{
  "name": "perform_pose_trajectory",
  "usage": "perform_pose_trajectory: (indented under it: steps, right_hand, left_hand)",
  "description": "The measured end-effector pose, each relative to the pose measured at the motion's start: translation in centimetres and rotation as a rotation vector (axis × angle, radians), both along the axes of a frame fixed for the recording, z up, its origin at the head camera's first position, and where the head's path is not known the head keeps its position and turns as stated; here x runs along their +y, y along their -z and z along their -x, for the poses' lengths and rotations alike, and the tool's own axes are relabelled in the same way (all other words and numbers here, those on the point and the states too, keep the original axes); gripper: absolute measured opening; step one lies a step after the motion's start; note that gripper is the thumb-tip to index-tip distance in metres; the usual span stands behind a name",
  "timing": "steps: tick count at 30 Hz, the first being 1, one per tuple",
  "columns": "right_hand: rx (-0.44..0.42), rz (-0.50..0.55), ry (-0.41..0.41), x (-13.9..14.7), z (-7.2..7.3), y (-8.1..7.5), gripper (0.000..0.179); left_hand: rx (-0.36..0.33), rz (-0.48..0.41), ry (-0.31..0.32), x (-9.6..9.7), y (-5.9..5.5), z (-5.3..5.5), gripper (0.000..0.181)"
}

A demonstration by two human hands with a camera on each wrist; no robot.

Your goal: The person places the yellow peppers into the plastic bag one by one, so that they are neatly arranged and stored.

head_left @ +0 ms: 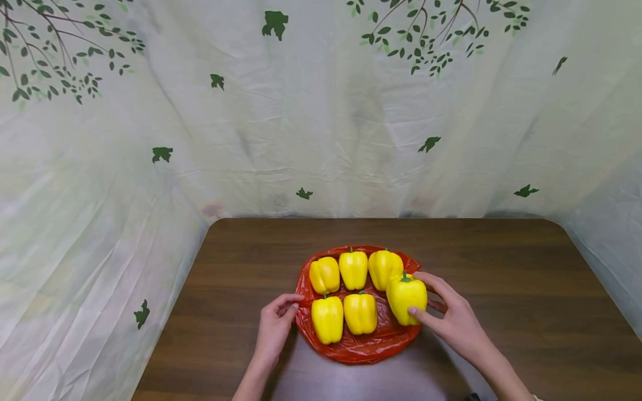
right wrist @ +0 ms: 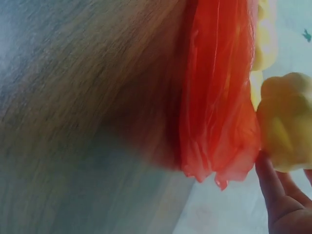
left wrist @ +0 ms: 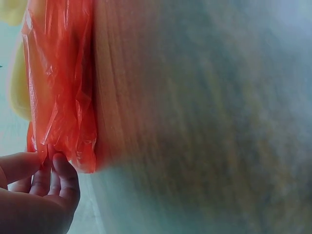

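A red plastic bag, its mouth spread wide, lies on the table with several yellow bell peppers inside, two of them in the near row. My left hand pinches the bag's left rim between thumb and fingers; the left wrist view shows the crinkled red plastic in that pinch. At the right side, my right hand grips a yellow bell pepper with a green stem, raised beside the bag's rim. In the right wrist view this bell pepper sits against my fingers, next to the red plastic.
The brown wooden table extends on both sides of the bag. Behind and beside it hangs a pale cloth printed with green leaves and branches. A small dark object shows at the bottom edge, near my right forearm.
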State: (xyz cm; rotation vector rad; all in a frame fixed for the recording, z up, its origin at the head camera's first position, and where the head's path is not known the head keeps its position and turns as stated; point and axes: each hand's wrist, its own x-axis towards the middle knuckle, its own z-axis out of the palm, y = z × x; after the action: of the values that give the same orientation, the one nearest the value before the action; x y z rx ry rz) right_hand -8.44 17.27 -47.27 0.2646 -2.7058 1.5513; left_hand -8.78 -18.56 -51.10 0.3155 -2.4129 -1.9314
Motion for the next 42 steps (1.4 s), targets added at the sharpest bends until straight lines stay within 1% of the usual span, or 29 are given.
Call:
perform_pose_trajectory:
  steps: [4, 10, 16, 21, 28, 33, 38, 42]
  right_hand:
    - [-0.029, -0.030, -0.032, -0.5, 0.1, 0.1, 0.062]
    - [-0.097, -0.118, -0.054, -1.0, 0.3, 0.2, 0.063]
    - [-0.110, -0.185, -0.060, -1.4, 0.7, 0.1, 0.063]
    - [-0.133, -0.224, -0.041, -2.1, 0.9, 0.3, 0.064]
    - [-0.135, -0.242, -0.023, -2.6, 0.9, 0.9, 0.061]
    - [-0.133, -0.274, -0.012, -2.5, 0.9, 1.3, 0.060]
    - [-0.133, -0.287, -0.014, -2.3, 0.8, 1.5, 0.060]
    - [-0.104, -0.268, -0.026, -2.3, 0.7, 1.5, 0.054]
  left_hand:
    - [-0.001, 0.001, -0.003, 0.0, 0.0, 0.0, 0.019]
    - [-0.002, -0.010, 0.005, 0.0, -0.1, -0.1, 0.018]
    - [-0.009, 0.008, 0.002, 0.1, -0.1, 0.1, 0.019]
    - [-0.013, 0.013, 0.002, 0.1, -0.1, 0.3, 0.021]
    - [-0.013, 0.003, 0.000, 0.2, -0.3, 0.2, 0.020]
    - [-0.018, -0.004, 0.007, 0.3, -0.4, 0.2, 0.019]
    - [-0.022, 0.009, -0.005, 0.3, -0.2, 0.2, 0.019]
    - [-0.030, 0.015, -0.015, 0.2, 0.0, 0.2, 0.020]
